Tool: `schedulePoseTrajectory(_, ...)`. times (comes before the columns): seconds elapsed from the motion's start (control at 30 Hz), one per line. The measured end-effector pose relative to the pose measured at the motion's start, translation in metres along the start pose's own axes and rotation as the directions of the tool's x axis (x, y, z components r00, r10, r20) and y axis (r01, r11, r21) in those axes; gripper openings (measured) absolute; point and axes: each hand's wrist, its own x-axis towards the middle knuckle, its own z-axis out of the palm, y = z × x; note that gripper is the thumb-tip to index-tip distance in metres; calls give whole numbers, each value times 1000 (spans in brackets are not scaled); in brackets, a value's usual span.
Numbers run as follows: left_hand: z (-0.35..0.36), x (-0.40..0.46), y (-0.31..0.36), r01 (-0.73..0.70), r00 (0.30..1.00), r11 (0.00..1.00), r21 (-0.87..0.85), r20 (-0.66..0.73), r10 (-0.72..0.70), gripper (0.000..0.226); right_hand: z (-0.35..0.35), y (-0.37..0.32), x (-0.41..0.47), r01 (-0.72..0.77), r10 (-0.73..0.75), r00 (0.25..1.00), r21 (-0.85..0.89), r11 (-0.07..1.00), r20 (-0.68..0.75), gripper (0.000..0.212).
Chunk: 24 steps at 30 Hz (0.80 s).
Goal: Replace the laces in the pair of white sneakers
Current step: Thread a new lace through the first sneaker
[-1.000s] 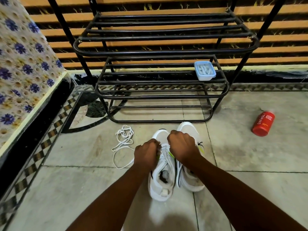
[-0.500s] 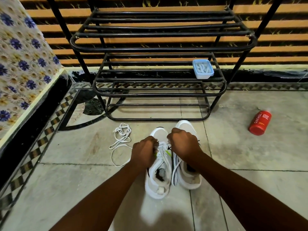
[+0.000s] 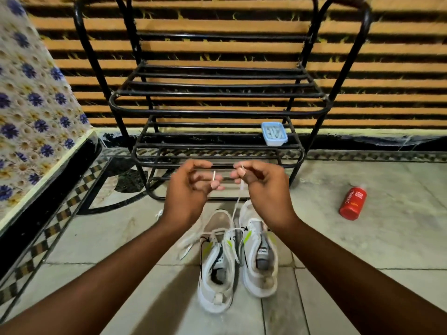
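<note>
Both hands have risen off the sneakers [image 3: 238, 257] at lower centre — left hand [image 3: 187, 189] and right hand [image 3: 262, 187] each pinch a lace [image 3: 235, 213] tip. Limp, light cord — hold the stiff tips.

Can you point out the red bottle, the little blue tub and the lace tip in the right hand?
Red bottle [image 3: 352, 203], head view, mid-body.
Blue tub [image 3: 274, 133], head view, rim.
Lace tip [image 3: 242, 168], head view, its end.

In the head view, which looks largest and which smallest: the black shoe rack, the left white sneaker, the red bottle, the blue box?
1. Black shoe rack
2. Left white sneaker, though it lies nearer the camera
3. and 4. Red bottle and blue box look alike; the box is farther, so unsure.
</note>
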Motion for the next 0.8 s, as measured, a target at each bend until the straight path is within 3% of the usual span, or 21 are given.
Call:
schedulePoseTrajectory(0.23, -8, 10, 102, 8, 998, 998, -57, -60, -11, 4, -14, -86, 23, 37, -29, 996, 85, 996, -90, 12)
schedulePoseTrajectory(0.5, -24, 8, 177, -21, 1000, 1000, -23, -4, 21, 3, -23, -167, 24, 203, -174, 969, 167, 965, -173, 18)
schedulePoseTrajectory(0.8, -32, 7, 209, 66, 997, 990, -125, 46, -61, 6, -17, -197, 21, 242, -195, 963, 276, 930, -184, 23)
